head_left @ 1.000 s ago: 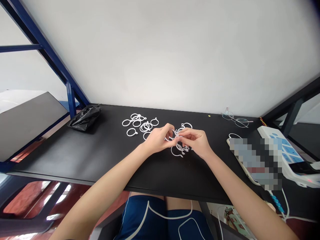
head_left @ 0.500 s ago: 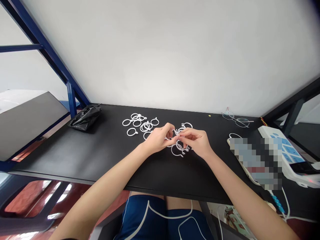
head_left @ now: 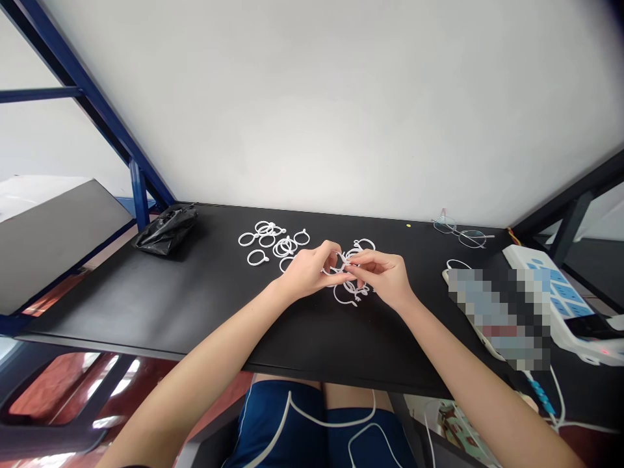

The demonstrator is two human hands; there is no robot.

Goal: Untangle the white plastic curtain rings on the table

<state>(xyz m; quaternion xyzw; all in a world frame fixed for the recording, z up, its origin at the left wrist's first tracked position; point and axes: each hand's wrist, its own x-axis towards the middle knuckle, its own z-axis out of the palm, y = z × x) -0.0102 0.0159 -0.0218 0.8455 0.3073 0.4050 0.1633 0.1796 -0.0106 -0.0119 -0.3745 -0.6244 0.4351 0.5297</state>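
no readable text, labels, numbers or signs

pale wall (head_left: 316,117), seemingly tiled floor (head_left: 43,393)

The rings (head_left: 286,247) are white, the desk (head_left: 195,305) black, the bag (head_left: 166,231) at its far left corner black too. By the right edge, the power strip (head_left: 556,289) is white with blue panels (head_left: 564,307), the cable (head_left: 528,376) white with a blue sleeve (head_left: 540,394); below the front edge, the shorts (head_left: 297,445) are navy.
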